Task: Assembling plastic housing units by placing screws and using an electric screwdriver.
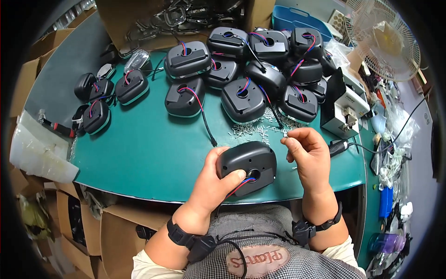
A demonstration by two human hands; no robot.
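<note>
My left hand point(211, 179) grips a rounded black plastic lamp housing point(248, 160) at its left side, near the table's front edge. The thumb lies beside a round hole in it, where red and blue wires point(241, 187) come out. To the right, my right hand point(312, 156) is closed in a pinch on a small screw point(285, 136), apart from the housing. Loose silvery screws point(253, 131) are scattered on the green table point(139, 158) just beyond the housing. Part of the screw is hidden by my fingertips.
Several similar wired housings point(188, 58) are piled at the back, with others point(132, 87) at the left. A black-handled power tool point(338, 148) with a cord lies right of my right hand, near a white metal box point(346, 109). A fan point(383, 42) stands at far right.
</note>
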